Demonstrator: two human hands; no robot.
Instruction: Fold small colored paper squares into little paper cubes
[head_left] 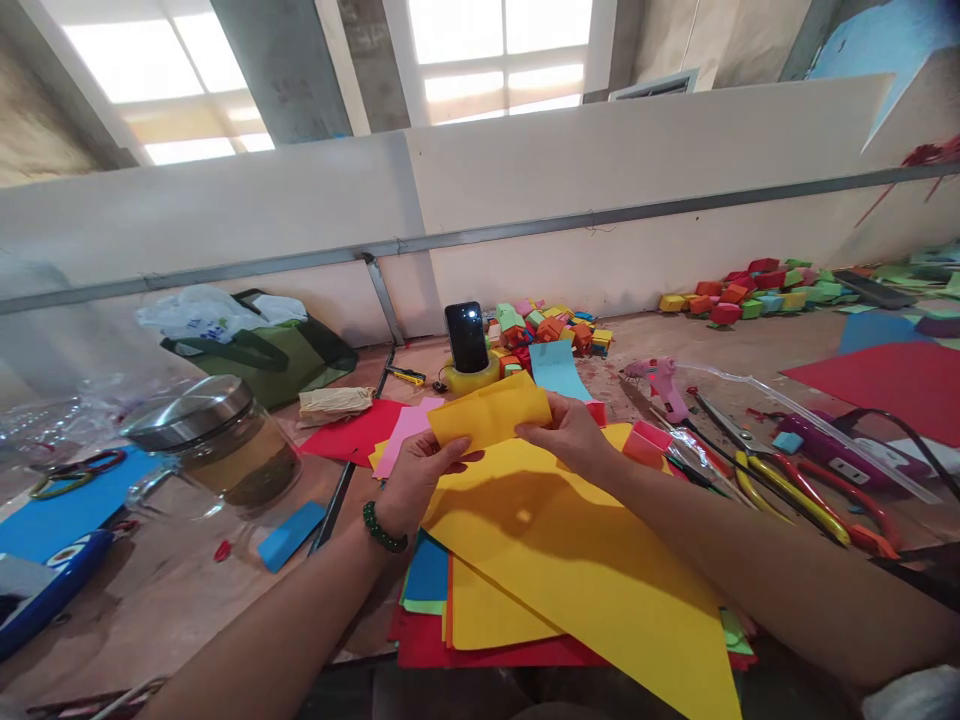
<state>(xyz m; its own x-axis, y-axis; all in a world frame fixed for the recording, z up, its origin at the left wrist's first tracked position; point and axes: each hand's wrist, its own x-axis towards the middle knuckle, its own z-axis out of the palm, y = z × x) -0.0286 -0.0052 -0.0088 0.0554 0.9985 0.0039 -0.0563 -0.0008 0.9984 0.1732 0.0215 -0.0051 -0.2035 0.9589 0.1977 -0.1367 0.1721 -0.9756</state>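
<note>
A folded strip of yellow paper [491, 412] is held up between my two hands, above a stack of coloured sheets. My left hand [431, 465], with a green bead bracelet at the wrist, pinches its left end between thumb and fingers. At the strip's right end, my right hand [566, 432] grips it the same way. Below lie large yellow sheets [570, 560], the top one set at an angle over blue, green, orange and red ones. Pink paper [405, 435] and red paper [337, 432] lie to the left of my left hand.
A phone [466, 338] leans upright on a tape roll [472, 378]. Folded paper cubes [525, 330] are heaped by the wall. To the right lie a pink glue gun [664, 385], scissors [727, 425] and pliers [795, 490]. A glass tea jug [232, 450] stands left.
</note>
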